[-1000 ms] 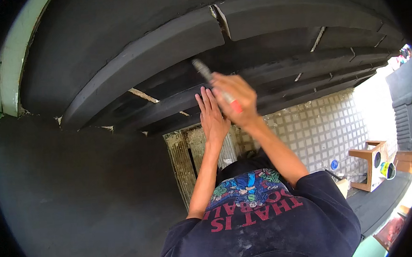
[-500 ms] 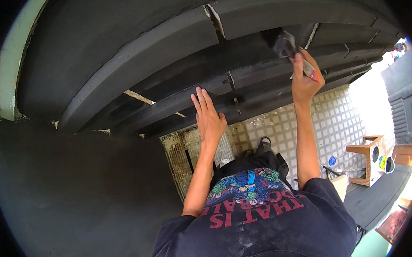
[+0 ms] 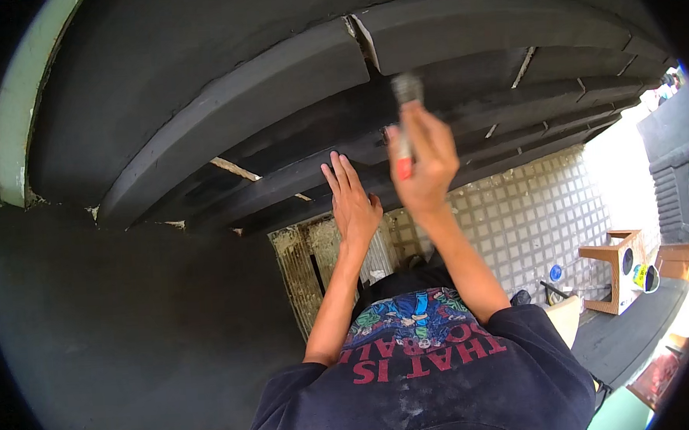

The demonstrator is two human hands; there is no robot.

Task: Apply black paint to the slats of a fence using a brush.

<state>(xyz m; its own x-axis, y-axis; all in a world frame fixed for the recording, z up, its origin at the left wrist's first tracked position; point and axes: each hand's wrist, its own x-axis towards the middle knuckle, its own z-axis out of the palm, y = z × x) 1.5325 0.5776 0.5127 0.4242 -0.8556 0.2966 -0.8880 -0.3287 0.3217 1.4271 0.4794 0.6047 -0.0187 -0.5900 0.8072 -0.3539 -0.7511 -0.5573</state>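
Gripped by its handle in my right hand (image 3: 429, 158) is a paintbrush (image 3: 408, 89) with a red-tipped handle. Its bristles are smeared by motion and lie over the dark recess between two ledges; whether they touch cannot be told. My left hand (image 3: 353, 207) rests flat on a lower ledge, fingers stretched out, holding nothing. Both hands are at a dark, curved, stepped surface (image 3: 290, 66) of long blocks. Pale gaps show between some blocks, one (image 3: 363, 43) just above the brush and another (image 3: 235, 168) left of my left hand.
A dark flat wall (image 3: 132, 327) fills the left side. Below the ledges spreads a tiled floor (image 3: 531, 213). At the right stand a brown plastic stool (image 3: 616, 267) and a small paint tub (image 3: 648, 277); a blue round lid (image 3: 555, 272) lies nearby.
My right hand has swung left with the paintbrush, from the right part of the recess toward the middle. My left hand stays nearly in place.
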